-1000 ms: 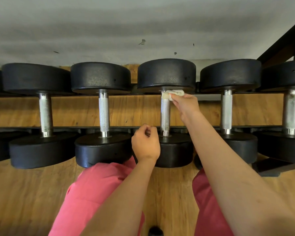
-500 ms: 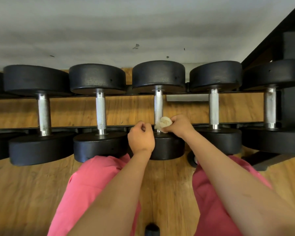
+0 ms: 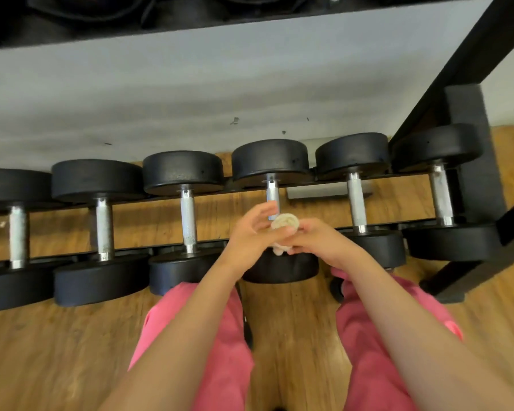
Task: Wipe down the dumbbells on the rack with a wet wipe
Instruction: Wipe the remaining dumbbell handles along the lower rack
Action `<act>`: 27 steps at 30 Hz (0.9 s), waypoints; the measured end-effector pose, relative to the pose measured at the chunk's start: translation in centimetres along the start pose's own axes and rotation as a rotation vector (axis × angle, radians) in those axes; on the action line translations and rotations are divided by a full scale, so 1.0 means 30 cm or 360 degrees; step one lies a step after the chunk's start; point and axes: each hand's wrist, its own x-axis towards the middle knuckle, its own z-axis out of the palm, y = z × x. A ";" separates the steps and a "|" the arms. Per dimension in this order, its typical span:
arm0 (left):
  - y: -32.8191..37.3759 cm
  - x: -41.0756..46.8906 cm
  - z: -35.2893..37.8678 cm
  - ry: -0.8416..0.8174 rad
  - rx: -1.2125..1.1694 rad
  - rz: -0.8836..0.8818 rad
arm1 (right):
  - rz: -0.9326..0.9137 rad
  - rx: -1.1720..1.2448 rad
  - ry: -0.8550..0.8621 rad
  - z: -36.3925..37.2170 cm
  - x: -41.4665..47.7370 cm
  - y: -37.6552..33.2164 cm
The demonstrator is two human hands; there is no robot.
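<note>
Centre dumbbell point(image 3: 270, 161) lies across the rack point(image 3: 487, 40) rails w/ its chrome handle pointing toward the person. Both hands meet over the near half of that handle, just above its near head.

Wet wipe point(image 3: 284, 223) is balled into a pale wad btwn the two hands, in front of the handle. Blur makes it unclear whether it touches the metal.

Right hand point(image 3: 318, 241) comes in from the right of the centre dumbbell, fingers curled, pinching the wad. Left hand point(image 3: 250, 232) comes from the left of it. Its upper fingers are loosely extended beside the handle and its lower ones lie against the wipe. Can't tell if it actually grips.

Three more dumbbells sit left of the centre dumbbell and two right of it, all parallel, black heads and chrome handles. The neighbour point(image 3: 352, 154) on the right is just beside it, heads nearly touching.

Behind the centre dumbbell is a grey wall point(image 3: 161, 99), and a black upper shelf of the rack runs above that. Below and nearer than it is wood floor point(image 3: 42, 351), w/ the person's pink trousers point(image 3: 220, 336) either side.
</note>
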 end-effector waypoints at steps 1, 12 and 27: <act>0.004 -0.001 -0.003 -0.0005 0.0065 0.0017 | 0.0005 0.0007 -0.0015 0.012 -0.008 -0.005; -0.122 0.119 -0.073 0.0778 0.0510 -0.0265 | -0.0148 -0.0547 0.1002 -0.002 0.039 0.195; -0.185 0.263 -0.049 -0.0100 0.0476 -0.0611 | -0.0011 -0.0574 0.1231 0.098 0.117 0.308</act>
